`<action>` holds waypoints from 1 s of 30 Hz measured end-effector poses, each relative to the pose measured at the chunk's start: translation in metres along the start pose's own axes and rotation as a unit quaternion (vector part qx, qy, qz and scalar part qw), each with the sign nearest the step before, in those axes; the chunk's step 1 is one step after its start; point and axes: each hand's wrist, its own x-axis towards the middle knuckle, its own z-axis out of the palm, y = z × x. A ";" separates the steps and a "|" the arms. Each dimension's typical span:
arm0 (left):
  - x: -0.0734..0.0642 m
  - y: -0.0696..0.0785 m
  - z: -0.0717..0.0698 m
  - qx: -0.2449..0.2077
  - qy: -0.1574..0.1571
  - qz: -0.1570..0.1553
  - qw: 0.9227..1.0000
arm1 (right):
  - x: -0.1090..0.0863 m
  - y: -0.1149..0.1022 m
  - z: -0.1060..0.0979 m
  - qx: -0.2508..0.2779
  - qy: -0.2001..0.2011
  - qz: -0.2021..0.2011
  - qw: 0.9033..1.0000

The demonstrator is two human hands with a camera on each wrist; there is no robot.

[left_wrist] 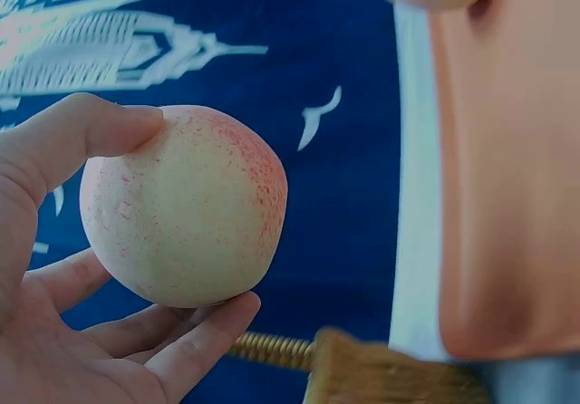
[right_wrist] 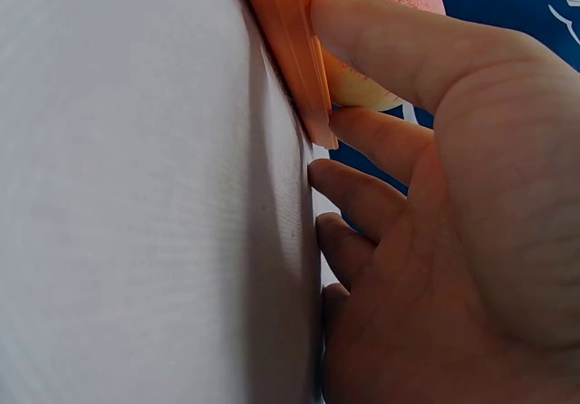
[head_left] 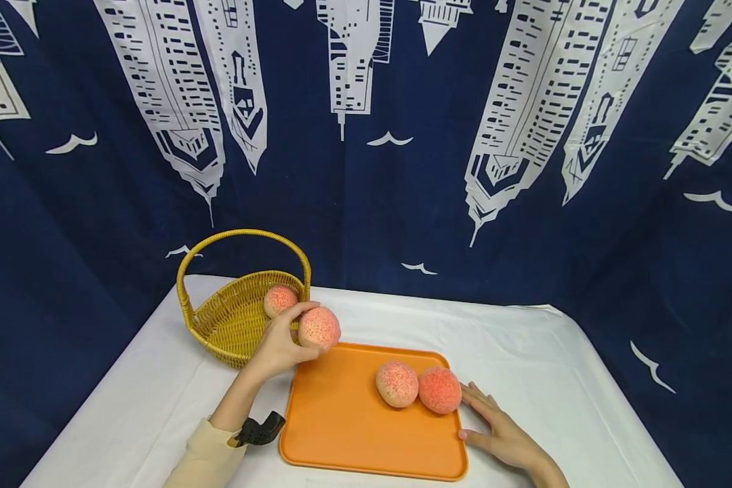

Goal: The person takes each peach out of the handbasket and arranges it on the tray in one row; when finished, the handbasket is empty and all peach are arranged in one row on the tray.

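My left hand (head_left: 285,342) grips a pink-speckled peach (head_left: 320,329) between thumb and fingers, held up near the tray's far left corner, just right of the basket. In the left wrist view that peach (left_wrist: 186,209) shows a pale, cream side. Another peach (head_left: 280,301) lies inside the yellow wicker basket (head_left: 228,325). On the orange tray (head_left: 366,440) sit two more peaches, a paler one (head_left: 397,384) and a redder one (head_left: 440,390), side by side. At the tray's right edge my right hand (head_left: 503,434) rests with fingers extended, thumb touching the rim and fingertips close to the redder peach.
A white cloth (head_left: 524,352) covers the table. Behind it hangs a dark blue curtain (head_left: 402,203) with white building prints. The basket's tall arched handle (head_left: 244,232) rises above its opening. A black strap (head_left: 261,430) is around the left wrist.
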 end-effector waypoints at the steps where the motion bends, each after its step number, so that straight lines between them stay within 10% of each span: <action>1: -0.002 0.001 0.003 -0.002 -0.008 0.001 1.000 | 0.000 0.000 0.000 -0.001 0.000 0.001 1.000; 30: -0.008 -0.026 0.071 0.050 -0.095 -0.013 0.994 | 0.000 0.000 -0.001 0.005 -0.001 -0.008 1.000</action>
